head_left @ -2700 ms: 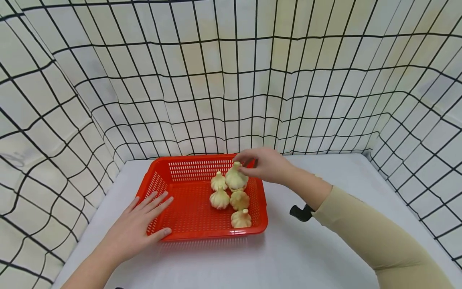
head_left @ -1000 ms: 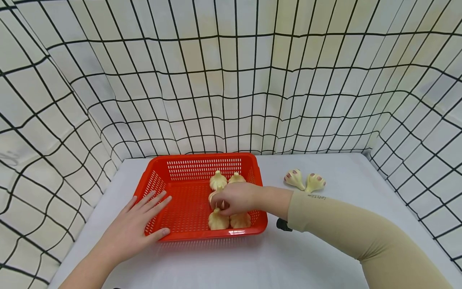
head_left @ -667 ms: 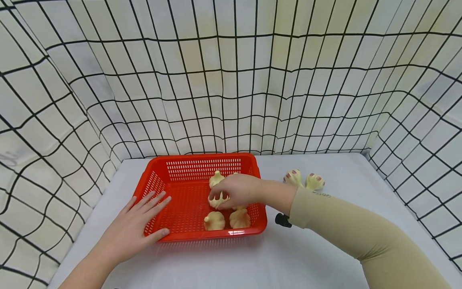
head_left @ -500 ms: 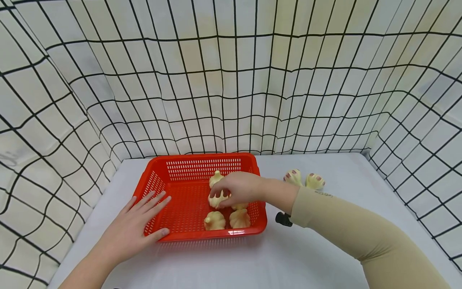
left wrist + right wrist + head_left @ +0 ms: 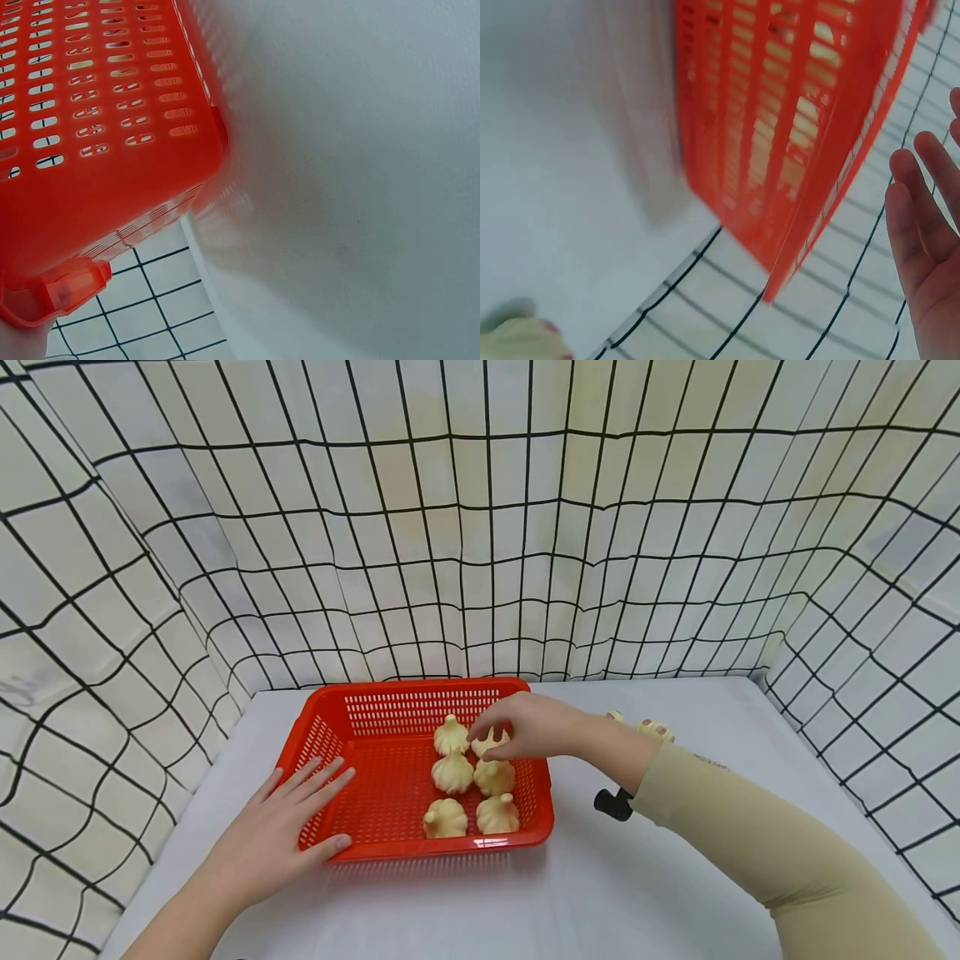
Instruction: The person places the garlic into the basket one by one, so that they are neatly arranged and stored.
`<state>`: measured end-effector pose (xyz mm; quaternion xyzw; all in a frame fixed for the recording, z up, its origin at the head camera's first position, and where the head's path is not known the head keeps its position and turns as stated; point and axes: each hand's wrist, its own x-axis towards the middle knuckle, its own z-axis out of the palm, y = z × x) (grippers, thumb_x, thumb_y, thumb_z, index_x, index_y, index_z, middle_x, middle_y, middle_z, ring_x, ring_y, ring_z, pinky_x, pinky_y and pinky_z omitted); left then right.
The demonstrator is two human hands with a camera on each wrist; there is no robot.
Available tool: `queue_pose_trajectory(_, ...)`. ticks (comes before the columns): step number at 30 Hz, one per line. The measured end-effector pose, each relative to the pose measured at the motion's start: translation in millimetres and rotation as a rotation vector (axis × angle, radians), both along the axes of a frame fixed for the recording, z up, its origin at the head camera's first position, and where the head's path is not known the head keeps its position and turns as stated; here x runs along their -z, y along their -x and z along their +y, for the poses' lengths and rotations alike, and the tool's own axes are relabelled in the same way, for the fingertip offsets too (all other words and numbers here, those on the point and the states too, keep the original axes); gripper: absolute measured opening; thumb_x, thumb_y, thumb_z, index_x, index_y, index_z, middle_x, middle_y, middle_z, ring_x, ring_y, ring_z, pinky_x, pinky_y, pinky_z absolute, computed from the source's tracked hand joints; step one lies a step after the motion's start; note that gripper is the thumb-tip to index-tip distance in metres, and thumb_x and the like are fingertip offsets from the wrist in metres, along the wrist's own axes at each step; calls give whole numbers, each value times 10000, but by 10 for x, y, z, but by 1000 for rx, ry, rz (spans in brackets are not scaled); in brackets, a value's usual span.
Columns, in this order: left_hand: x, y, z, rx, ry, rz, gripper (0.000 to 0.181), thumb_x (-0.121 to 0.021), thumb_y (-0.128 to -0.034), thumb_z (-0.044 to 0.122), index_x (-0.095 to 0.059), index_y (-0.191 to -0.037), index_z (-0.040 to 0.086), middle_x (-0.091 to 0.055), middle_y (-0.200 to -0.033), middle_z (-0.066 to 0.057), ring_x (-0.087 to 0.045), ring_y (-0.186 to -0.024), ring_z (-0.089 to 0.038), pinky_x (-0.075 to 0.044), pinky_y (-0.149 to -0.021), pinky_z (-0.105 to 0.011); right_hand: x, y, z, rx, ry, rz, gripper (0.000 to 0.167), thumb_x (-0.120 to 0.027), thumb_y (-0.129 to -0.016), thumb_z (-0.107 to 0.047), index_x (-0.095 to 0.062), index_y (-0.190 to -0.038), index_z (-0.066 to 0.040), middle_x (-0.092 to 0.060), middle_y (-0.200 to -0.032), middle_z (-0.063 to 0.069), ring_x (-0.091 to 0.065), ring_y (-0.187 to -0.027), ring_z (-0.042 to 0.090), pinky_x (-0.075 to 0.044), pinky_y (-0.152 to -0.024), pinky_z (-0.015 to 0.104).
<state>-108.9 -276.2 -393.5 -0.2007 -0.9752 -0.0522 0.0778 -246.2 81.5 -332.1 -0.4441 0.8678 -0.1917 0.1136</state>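
Observation:
In the head view a red basket (image 5: pixel 390 845) holds several pale garlic bulbs, such as one (image 5: pixel 452 771) in the middle, in two columns at its right side. The left hand (image 5: pixel 273 835) lies with fingers spread over the basket's left rim. Above the back right bulb (image 5: pixel 491 741) is the right hand (image 5: pixel 536 725), its fingers bent and parted, gripping nothing that shows. The right wrist view has the right hand (image 5: pixel 930 240) beside the basket wall (image 5: pixel 780 150), fingers apart. Only a bit of the left hand (image 5: pixel 22 341) shows at the basket's corner in the left wrist view.
Two pale pieces with reddish marks, one of them (image 5: pixel 656 729) plainer to see, lie on the white table (image 5: pixel 637 893) right of the basket, partly behind the right arm. A black wrist device (image 5: pixel 613 804) hangs under that arm. Black netting (image 5: pixel 525 560) over white cloth surrounds the table.
The right hand has moved back and right from the middle bulbs, uncovering them. Earlier, the front left bulb tipped over as the hand left it. The left hand stays in place.

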Motion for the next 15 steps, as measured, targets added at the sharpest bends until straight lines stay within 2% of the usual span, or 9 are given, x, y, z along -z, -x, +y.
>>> queue_pose_trajectory(6,1,0,9,-2,-2,0,800,-616,-872,636,-406,-1531,234,-381,-1571,-47,-310,-1438,-375,-59,-1206,-541,-4,62,369,138,22,11,271,-753,-889,-284,-734,-1159,-274,-677,-1039,-129,-600,-919,115,-532,-759,254)
queue_pose_trajectory(11,-4,-5,16,-7,0,-10,802,-617,-872,636,-401,-1534,239,-373,-1576,-40,-299,-1445,-371,-72,-1202,-550,65,120,775,244,49,4,269,-756,-888,-271,-734,-1155,-251,-687,-1075,-89,-620,-967,152,-546,-806,295)
queue_pose_trajectory(15,-13,-8,8,-12,4,-19,802,-615,-871,638,-403,-1533,237,-373,-1576,-41,-298,-1446,-372,-103,-1190,-573,128,141,1106,315,37,12,272,-761,-884,-275,-735,-1154,-260,-682,-1080,-111,-622,-967,148,-548,-812,310)
